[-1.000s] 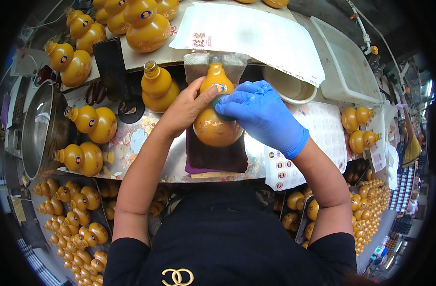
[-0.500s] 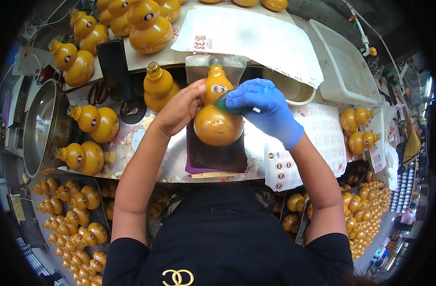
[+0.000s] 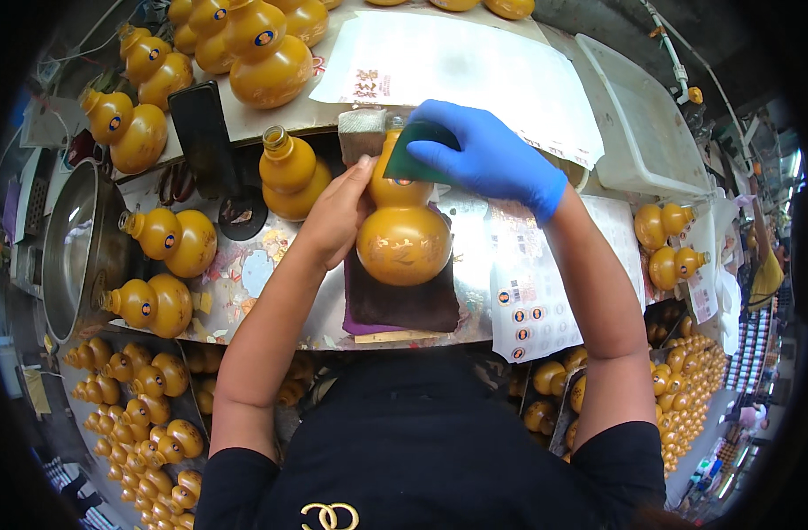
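A yellow gourd-shaped bottle (image 3: 404, 249) lies on a folded dark cloth (image 3: 402, 311), its neck pointing away from me. My bare left hand (image 3: 337, 215) grips its left side around the upper bulb and waist, the fingers partly hidden behind it. In my right hand (image 3: 494, 157), which wears a blue glove, is a flat green scraper (image 3: 409, 152). Its lower edge rests over the upper bulb, where only a sliver of the round blue label shows below it. A sheet of round labels (image 3: 535, 305), partly peeled off, is to the right of the bottle.
An upright gourd bottle (image 3: 291, 177) and a phone on a stand (image 3: 201, 132) are at left, near a metal basin (image 3: 67, 243). More bottles line the back. A white sheet (image 3: 457, 66) lies ahead, with a plastic tub (image 3: 638, 115) at right. Crates of bottles (image 3: 152, 424) sit below.
My right hand has moved the scraper up from the bottle's waist to the upper bulb, covering most of the label. My left hand still grips the bottle, now slightly lower.
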Demonstrator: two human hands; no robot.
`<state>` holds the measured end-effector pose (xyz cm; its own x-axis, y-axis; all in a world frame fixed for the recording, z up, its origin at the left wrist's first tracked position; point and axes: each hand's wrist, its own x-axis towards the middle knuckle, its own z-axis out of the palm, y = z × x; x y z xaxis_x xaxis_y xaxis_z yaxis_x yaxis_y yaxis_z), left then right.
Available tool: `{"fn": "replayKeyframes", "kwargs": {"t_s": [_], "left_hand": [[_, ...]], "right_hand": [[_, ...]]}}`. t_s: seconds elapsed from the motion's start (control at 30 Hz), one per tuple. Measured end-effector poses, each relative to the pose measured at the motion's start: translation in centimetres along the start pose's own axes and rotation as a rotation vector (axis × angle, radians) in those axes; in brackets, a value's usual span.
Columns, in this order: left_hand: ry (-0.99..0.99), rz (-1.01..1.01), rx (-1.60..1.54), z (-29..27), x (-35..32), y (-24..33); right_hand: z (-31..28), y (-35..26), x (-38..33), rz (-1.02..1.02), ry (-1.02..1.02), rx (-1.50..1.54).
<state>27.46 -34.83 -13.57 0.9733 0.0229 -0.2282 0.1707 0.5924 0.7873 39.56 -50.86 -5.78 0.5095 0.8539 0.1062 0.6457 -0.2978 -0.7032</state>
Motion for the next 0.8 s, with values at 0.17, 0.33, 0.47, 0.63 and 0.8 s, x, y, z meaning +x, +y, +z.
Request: {"fn": "replayKeyframes", "kwargs": {"t_s": [0.17, 0.33, 0.47, 0.63, 0.8], "left_hand": [[-0.041, -0.089, 0.029, 0.4, 0.3, 1.3], [0.008, 0.006, 0.304, 0.3, 1.1, 0.0], [0.078, 0.022, 0.122, -2.0, 1.4, -0.7], [0.164, -0.01, 0.333, 0.8, 1.7, 1.3], [0.03, 0.379, 0.575, 2.0, -1.8, 2.2]], "right_hand": [[-0.4, 0.6, 1.3, 0.015, -0.018, -0.057], [0.6, 0.9, 0.6, -0.093, 0.183, -0.074], [2.5, 0.8, -2.0, -0.569, 0.57, -0.376], [3.0, -0.3, -9.1, -0.27, 0.351, -0.177], [3.2, 2.5, -13.2, 0.051, 0.601, 0.299]]}}
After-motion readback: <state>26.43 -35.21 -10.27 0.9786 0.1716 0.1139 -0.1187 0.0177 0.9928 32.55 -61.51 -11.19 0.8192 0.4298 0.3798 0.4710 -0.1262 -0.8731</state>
